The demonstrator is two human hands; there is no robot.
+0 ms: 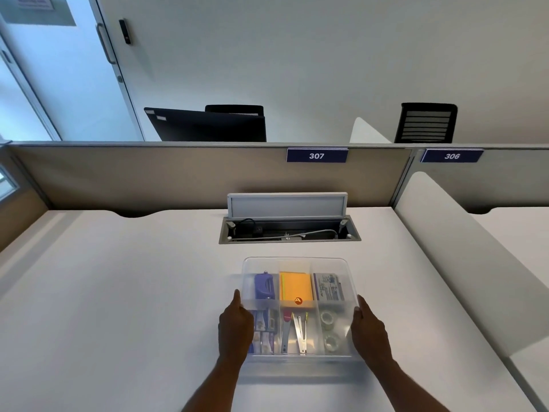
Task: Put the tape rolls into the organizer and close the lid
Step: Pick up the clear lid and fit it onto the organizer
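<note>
At either side of the organizer [297, 307], I have my left hand [236, 325] and my right hand [370, 328] pressed against the edges of the clear lid [294, 264], each grip clenched on that lid, fingers wrapped over its rim and thumbs pointing away from me. The lid looks tilted, its far edge raised above the box and its near part low between my hands, so I judge it is being lowered and not yet seated. Inside the organizer, in the near right compartment just beside my right hand, lie the two tape rolls [329, 328], one behind the other, so the loading seems done. The risk I see from here is a crooked closing: if one hand drops ahead of the other, the lid could catch on a wall or a divider and sit skewed, or my fingertips could get pinched under the rim. A hard push might also slide the light box along the white surface [118, 292]. Beyond the rolls, in the far right compartment, a printed packet [328, 288] carries writing too blurred to read. Past the organizer, on the partition [178, 176], two blue plates read "307" [316, 155] and "306" [452, 156].
</note>
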